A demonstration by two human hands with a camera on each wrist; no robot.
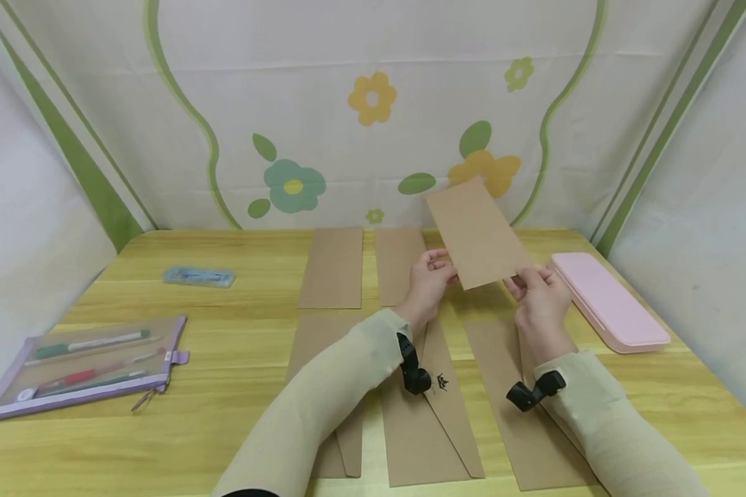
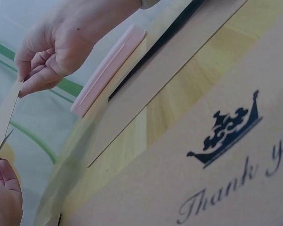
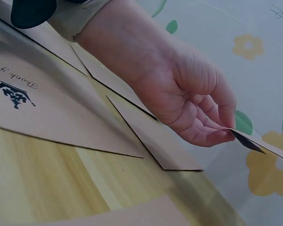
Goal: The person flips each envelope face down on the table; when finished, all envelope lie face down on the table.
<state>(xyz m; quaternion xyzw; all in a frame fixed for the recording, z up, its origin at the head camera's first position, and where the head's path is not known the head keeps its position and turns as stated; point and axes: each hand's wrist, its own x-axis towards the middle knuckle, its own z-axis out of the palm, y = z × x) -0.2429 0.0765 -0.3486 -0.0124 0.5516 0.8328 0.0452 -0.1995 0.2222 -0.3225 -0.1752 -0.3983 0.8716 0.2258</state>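
Observation:
Both hands hold up a brown kraft paper envelope [image 1: 475, 235] above the far right part of the table. My left hand [image 1: 429, 283] pinches its lower left corner between thumb and fingers; the right wrist view shows this left hand [image 3: 188, 94] with a dark gap along the paper's edge. The lower right corner is pinched by my right hand [image 1: 542, 304], seen too in the left wrist view as the right hand [image 2: 61, 47]. Beneath the forearms lie more brown envelopes [image 1: 419, 442], one printed with a black crown and "Thank you" lettering.
Two envelopes [image 1: 331, 269] lie in the back row. A pink case [image 1: 609, 300] stands at the right. On the left are a purple-edged zip pouch [image 1: 99, 359] holding pens and a small pale blue box [image 1: 199, 276]. Behind the table [image 1: 242, 386] hangs a flowered curtain [image 1: 373, 166].

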